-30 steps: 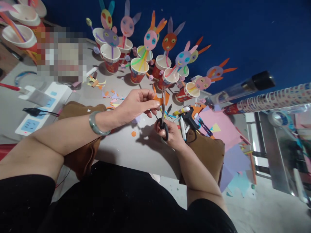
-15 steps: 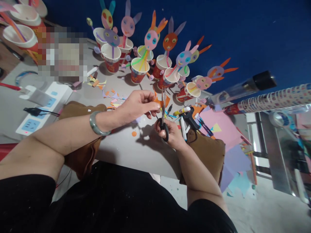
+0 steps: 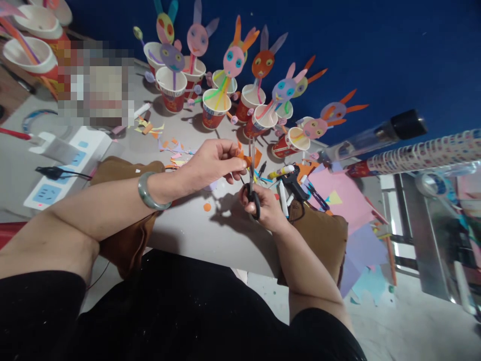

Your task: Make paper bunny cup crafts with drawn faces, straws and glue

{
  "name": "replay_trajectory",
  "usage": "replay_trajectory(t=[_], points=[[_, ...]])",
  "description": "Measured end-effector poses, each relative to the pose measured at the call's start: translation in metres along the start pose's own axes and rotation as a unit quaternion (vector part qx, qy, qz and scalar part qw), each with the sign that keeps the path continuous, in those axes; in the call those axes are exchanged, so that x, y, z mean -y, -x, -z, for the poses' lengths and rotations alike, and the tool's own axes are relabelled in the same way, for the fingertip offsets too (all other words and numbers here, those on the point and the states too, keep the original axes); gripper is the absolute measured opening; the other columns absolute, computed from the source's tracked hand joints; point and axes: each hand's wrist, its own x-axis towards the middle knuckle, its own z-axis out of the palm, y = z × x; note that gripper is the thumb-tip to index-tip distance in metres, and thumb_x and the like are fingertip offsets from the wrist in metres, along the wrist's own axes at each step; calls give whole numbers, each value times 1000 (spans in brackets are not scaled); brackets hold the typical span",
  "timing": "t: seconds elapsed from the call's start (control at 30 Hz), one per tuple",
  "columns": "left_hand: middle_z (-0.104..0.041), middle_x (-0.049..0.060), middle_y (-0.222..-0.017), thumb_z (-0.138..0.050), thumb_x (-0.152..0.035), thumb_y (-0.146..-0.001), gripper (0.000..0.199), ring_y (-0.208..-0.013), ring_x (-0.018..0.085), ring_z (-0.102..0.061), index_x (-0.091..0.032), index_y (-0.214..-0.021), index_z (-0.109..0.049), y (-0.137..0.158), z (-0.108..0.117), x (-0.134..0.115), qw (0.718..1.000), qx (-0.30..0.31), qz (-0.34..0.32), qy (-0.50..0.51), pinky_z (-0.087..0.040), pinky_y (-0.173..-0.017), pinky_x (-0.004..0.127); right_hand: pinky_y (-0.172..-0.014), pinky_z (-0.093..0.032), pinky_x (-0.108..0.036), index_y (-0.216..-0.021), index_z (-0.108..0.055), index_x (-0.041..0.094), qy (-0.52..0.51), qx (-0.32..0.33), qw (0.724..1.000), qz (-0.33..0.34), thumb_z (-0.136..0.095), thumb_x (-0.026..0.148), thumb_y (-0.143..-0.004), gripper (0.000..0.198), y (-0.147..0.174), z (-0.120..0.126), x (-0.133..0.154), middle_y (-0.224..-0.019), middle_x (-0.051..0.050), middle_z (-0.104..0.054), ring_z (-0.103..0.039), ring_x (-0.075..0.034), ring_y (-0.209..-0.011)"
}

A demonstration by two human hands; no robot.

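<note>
My left hand (image 3: pixel 214 163) pinches a small piece of orange paper (image 3: pixel 257 156) between thumb and fingers, above the table. Black-handled scissors (image 3: pixel 252 188) are in my right hand (image 3: pixel 267 208), fingers through the loops, blades pointing up and away from me. The blades cross the orange paper just beside my left fingertips. Below my hands a small orange paper disc (image 3: pixel 207 207) lies on the table. Behind them stand several paper cups (image 3: pixel 217 108) with paper rabbit heads (image 3: pixel 233 62) on coloured stems.
Paper scraps (image 3: pixel 175 150) lie left of centre. A power strip (image 3: pixel 62 165) is at the left, between brown cushions (image 3: pixel 323 235) and the cups. On the right are a glue gun (image 3: pixel 295 184), markers, pink paper (image 3: pixel 338 190) and a long stack of cups (image 3: pixel 424 153).
Both hands stay almost in place. The scissor blades look slightly closer together on the orange paper than before.
</note>
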Motion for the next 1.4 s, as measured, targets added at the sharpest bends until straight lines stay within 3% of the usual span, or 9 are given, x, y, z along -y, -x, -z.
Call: replay_trajectory(t=[1.4], points=[[-66, -3, -60, -64, -4, -81, 20, -53, 5, -61, -17, -67, -57, 1, -1, -2, 1000, 3, -4, -1, -51, -53, 16, -56, -33, -28, -66, -52, 22, 2, -3, 1000, -1, -73, 81, -70, 63, 0, 0, 3, -62, 2, -56, -43, -11, -57]])
